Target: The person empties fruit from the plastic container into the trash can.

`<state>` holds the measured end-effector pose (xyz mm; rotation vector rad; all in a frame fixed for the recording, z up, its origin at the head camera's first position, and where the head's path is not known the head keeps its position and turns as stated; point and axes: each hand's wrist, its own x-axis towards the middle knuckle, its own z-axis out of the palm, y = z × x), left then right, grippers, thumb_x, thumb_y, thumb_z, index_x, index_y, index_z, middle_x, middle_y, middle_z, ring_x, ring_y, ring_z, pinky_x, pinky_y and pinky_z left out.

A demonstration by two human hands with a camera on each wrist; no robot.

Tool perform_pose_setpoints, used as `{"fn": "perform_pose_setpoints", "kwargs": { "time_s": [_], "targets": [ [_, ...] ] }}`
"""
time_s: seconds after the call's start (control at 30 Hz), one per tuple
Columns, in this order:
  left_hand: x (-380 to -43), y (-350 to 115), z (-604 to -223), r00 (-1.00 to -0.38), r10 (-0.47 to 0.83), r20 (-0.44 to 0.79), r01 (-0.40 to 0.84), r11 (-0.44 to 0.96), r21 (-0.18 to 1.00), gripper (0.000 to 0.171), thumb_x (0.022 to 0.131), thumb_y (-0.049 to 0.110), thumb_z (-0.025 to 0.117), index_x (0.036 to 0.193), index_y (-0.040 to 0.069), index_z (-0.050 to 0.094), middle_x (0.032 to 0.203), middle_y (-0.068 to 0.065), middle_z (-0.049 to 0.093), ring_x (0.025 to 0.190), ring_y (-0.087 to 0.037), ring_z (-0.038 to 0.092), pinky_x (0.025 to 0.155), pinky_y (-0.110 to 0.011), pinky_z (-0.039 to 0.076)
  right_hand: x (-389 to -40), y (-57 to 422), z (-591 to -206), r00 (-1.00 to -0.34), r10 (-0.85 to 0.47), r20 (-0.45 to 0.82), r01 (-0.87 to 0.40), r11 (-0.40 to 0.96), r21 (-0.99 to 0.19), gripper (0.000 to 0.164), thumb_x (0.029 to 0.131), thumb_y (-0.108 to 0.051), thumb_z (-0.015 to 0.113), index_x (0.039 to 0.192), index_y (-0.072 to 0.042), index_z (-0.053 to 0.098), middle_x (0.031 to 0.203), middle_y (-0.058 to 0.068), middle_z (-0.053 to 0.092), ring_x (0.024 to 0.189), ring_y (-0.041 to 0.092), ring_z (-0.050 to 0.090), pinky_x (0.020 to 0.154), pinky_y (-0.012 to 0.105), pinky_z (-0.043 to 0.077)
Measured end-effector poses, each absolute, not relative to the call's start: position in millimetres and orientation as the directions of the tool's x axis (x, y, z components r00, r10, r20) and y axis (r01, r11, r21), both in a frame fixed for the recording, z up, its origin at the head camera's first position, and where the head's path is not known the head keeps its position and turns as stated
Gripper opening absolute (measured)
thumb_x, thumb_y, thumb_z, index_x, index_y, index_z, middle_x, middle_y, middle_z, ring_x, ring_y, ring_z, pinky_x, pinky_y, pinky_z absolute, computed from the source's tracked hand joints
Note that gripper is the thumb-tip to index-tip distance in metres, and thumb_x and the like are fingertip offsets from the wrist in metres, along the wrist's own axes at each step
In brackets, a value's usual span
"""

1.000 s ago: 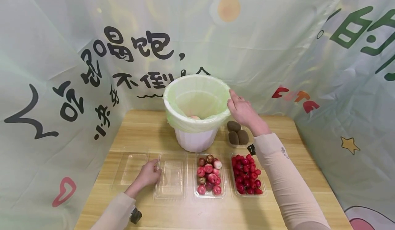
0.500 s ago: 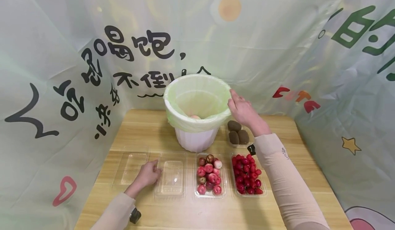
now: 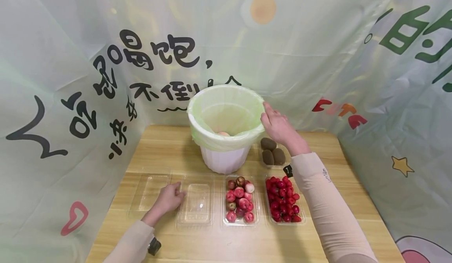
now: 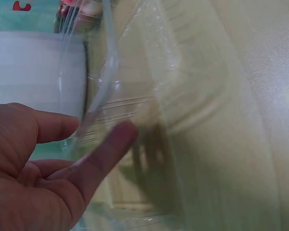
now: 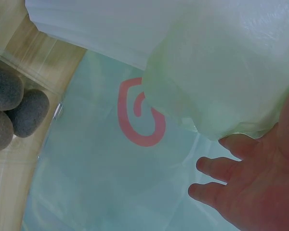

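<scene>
My left hand (image 3: 170, 197) pinches the left rim of a clear plastic container (image 3: 196, 204) on the table; in the left wrist view, thumb and finger sit on either side of that rim (image 4: 108, 72). My right hand (image 3: 279, 126) holds the right rim of a white bucket (image 3: 225, 161), thumb at the inner edge. A pale green bag (image 3: 243, 110) lines the bucket and folds over its rim. Seen from the right wrist, several fingers (image 5: 212, 192) reach out past the bag's edge. Inside the bucket, the top of a round pale orange thing (image 3: 222, 134) shows.
Another clear container (image 3: 152, 192) lies left of my left hand. To the right stand a box of reddish plums (image 3: 239, 200) and a box of red berry-like fruit (image 3: 283, 200). Three kiwis (image 3: 272, 153) sit in a box behind. Printed cloth walls (image 3: 296, 59) enclose the table (image 3: 226, 247).
</scene>
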<state>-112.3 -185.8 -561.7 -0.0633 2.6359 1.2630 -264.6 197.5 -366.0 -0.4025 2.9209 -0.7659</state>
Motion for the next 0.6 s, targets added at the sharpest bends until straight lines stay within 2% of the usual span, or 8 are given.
{"fn": "perform_pose_setpoints", "kwargs": {
  "time_s": [0.13, 0.23, 0.33, 0.43, 0.6],
  "targets": [
    [-114.3, -186.5, -547.0, -0.986, 0.046, -0.162, -0.092, 0.661, 0.745, 0.060, 0.099, 0.007, 0.067, 0.147, -0.020, 0.044, 0.067, -0.001, 0.057, 0.050, -0.007, 0.041, 0.044, -0.017, 0.037, -265.0, 197.6, -366.6, -0.960, -0.279, -0.019, -0.234, 0.840, -0.490, 0.068, 0.112, -0.047, 0.014, 0.171, -0.018, 0.001, 0.177, 0.015, 0.015, 0.163, 0.046, 0.011, 0.131, 0.065, 0.006],
    [-116.2, -185.6, -533.4, -0.993, 0.041, -0.115, -0.056, 0.686, 0.725, 0.056, 0.099, 0.008, 0.068, 0.146, -0.016, 0.050, 0.088, -0.013, 0.070, 0.050, -0.008, 0.045, 0.044, -0.019, 0.040, -265.0, 197.5, -366.8, -0.961, -0.276, -0.019, -0.232, 0.842, -0.487, 0.068, 0.112, -0.047, 0.014, 0.171, -0.017, 0.001, 0.176, 0.017, 0.016, 0.162, 0.047, 0.012, 0.131, 0.065, 0.006],
    [-117.2, -181.9, -522.2, -0.997, 0.042, -0.072, -0.021, 0.710, 0.704, 0.051, 0.098, 0.008, 0.068, 0.143, -0.013, 0.055, 0.105, -0.022, 0.075, 0.046, -0.008, 0.044, 0.042, -0.019, 0.039, -264.7, 197.5, -366.7, -0.962, -0.271, -0.021, -0.227, 0.844, -0.485, 0.068, 0.112, -0.047, 0.015, 0.171, -0.017, 0.002, 0.176, 0.017, 0.017, 0.162, 0.047, 0.013, 0.131, 0.065, 0.007],
    [-117.1, -173.9, -514.6, -0.997, 0.050, -0.052, -0.002, 0.692, 0.721, 0.047, 0.097, 0.007, 0.069, 0.140, -0.010, 0.060, 0.105, -0.022, 0.077, 0.044, -0.007, 0.043, 0.040, -0.019, 0.038, -264.7, 197.3, -366.4, -0.963, -0.269, -0.019, -0.226, 0.844, -0.486, 0.067, 0.112, -0.047, 0.015, 0.171, -0.017, 0.003, 0.176, 0.018, 0.018, 0.162, 0.047, 0.014, 0.131, 0.064, 0.008],
    [-114.7, -153.6, -509.3, -0.991, 0.097, -0.088, -0.016, 0.577, 0.817, 0.045, 0.097, 0.006, 0.069, 0.138, -0.009, 0.062, 0.098, -0.015, 0.079, 0.053, -0.009, 0.061, 0.045, -0.020, 0.048, -265.2, 197.6, -366.2, -0.962, -0.273, -0.021, -0.229, 0.844, -0.485, 0.067, 0.112, -0.047, 0.014, 0.171, -0.018, 0.001, 0.176, 0.018, 0.018, 0.162, 0.047, 0.013, 0.131, 0.065, 0.007]
  ]
}}
